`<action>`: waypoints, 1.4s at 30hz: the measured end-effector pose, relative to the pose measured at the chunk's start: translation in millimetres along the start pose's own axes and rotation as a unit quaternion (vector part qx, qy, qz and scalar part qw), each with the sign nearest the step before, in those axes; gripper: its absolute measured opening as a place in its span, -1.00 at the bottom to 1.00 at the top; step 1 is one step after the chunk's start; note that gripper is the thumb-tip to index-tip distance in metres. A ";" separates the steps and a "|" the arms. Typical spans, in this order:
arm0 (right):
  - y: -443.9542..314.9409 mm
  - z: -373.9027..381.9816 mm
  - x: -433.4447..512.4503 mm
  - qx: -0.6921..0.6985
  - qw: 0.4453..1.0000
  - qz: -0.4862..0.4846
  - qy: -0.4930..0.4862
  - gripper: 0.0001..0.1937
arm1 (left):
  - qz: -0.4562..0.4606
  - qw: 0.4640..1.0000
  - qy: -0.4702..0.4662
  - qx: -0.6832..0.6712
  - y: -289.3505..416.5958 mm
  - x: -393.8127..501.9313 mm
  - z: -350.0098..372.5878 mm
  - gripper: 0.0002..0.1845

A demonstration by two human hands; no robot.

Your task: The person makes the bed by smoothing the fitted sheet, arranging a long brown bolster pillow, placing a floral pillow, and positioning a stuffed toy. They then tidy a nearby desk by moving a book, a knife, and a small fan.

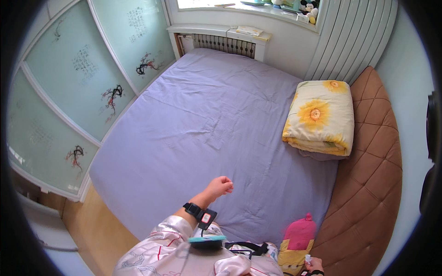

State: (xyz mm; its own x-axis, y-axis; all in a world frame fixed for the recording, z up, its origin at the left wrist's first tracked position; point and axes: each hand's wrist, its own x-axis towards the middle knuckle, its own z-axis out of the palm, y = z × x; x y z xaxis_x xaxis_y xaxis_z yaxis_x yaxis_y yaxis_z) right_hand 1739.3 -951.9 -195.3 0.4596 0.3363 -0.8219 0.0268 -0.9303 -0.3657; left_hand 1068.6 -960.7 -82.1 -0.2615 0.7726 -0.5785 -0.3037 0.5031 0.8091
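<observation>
My left hand (220, 186), with a black strap and device on its wrist, is raised over the lavender bed sheet (193, 131). Its fingers are curled in, and nothing shows between them. At the lower right my right hand (315, 265) pinches a small white object (307, 258), perhaps a label or a piece of tissue. That hand is beside a pink and yellow plush cushion (299, 234), which lies along the bed's right edge near my body. The cushion's lower end is cut off by the frame.
A folded sunflower-print quilt (319, 117) sits against the brown quilted headboard (366, 165). Sliding wardrobe doors (83, 76) line the left side. A radiator cover (207, 30) and a windowsill with plush toys (309, 10) are at the far end. Wooden floor (93, 220) shows at lower left.
</observation>
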 end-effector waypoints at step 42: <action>549.6 -99.2 -278.3 0.118 0.883 -0.028 0.454 -0.80 | -0.059 0.828 -0.451 0.328 -119.8 -179.2 313.9 -0.88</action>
State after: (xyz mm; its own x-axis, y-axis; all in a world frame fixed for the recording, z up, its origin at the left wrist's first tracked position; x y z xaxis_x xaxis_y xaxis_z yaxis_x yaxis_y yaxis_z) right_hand 1714.1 -1571.3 -124.2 0.9882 0.0257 -0.1508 -0.0644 -0.8241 -0.5628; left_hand 1439.4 -1037.8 -43.0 0.6152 0.5298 -0.5838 0.3615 0.4685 0.8061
